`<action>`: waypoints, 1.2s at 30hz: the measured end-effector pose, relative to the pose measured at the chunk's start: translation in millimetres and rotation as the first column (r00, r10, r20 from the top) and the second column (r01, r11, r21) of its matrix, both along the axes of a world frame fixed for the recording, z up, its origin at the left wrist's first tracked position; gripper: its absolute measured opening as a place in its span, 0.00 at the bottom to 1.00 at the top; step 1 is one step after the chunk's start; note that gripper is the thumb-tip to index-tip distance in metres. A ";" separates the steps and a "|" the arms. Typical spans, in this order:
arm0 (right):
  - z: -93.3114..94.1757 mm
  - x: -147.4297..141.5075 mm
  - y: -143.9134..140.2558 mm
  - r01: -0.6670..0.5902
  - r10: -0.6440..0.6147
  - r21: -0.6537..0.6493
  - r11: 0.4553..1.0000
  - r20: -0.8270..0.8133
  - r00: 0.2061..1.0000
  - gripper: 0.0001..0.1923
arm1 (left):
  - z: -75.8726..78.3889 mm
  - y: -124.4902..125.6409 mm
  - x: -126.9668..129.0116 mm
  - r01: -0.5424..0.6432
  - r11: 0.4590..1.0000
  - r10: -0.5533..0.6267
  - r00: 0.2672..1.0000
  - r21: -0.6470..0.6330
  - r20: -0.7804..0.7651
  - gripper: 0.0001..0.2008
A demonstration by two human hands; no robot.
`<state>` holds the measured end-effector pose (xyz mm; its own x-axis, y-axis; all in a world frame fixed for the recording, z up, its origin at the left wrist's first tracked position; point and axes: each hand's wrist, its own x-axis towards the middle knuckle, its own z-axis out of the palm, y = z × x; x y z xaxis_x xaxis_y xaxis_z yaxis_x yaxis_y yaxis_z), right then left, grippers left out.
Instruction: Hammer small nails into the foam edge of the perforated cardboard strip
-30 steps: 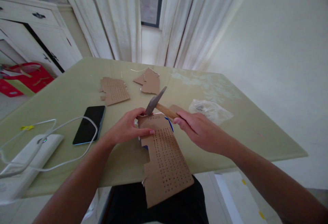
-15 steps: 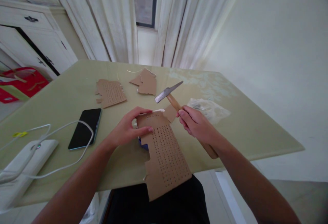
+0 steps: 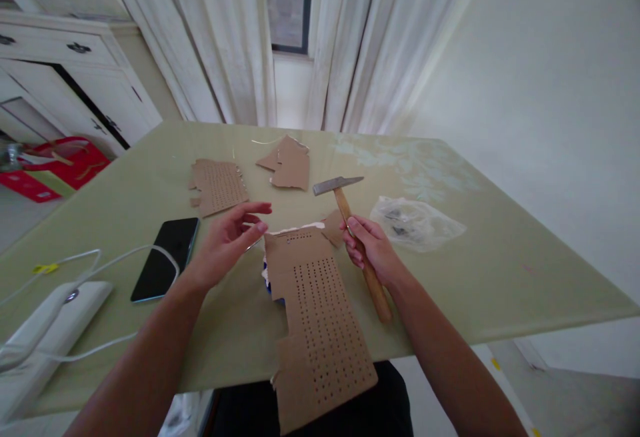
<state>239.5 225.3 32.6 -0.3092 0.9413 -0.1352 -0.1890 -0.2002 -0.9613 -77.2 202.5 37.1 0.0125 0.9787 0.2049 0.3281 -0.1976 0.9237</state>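
Note:
In my right hand [image 3: 367,244] is a hammer [image 3: 377,290] with a wooden handle and a metal head, raised above the table at an angle. My left hand [image 3: 233,240] hovers just left of the punched cardboard sheet [image 3: 325,317], thumb and forefinger apart, the other fingers curled. A thin shiny sliver shows below its thumb; I cannot tell what it is. The sheet has rows of small holes and hangs over the table's near edge. Something blue and white, mostly hidden, lies beneath its left side. A small cardboard scrap [image 3: 333,227] lies at its upper right corner.
Another punched cardboard piece [image 3: 219,186] and torn cardboard scraps [image 3: 291,165] lie farther back. To the left are a phone [image 3: 165,257], a white power strip [image 3: 60,330] and a looping cable. A clear plastic bag [image 3: 417,224] with small dark contents lies right.
My left hand has let go of the cardboard's upper edge and moved off to the left. The hammer has turned in my right hand, its head now lying more level.

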 end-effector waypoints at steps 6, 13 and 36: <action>-1.2 9.7 -5.6 0.072 -0.073 -0.012 0.997 -0.032 0.997 0.24 | -10.4 8.9 -31.1 -0.231 0.967 0.131 0.811 -0.107 -0.570 0.20; 4.2 9.5 -10.3 0.072 -0.074 -0.050 0.996 -0.043 0.996 0.23 | -27.8 6.4 -27.8 -0.094 0.985 -0.023 0.755 -0.142 -0.655 0.14; 0.4 -8.1 -30.2 -0.073 0.082 -0.076 0.994 0.130 0.988 0.28 | -0.3 -23.9 29.9 -0.213 0.954 0.180 0.970 0.213 0.164 0.14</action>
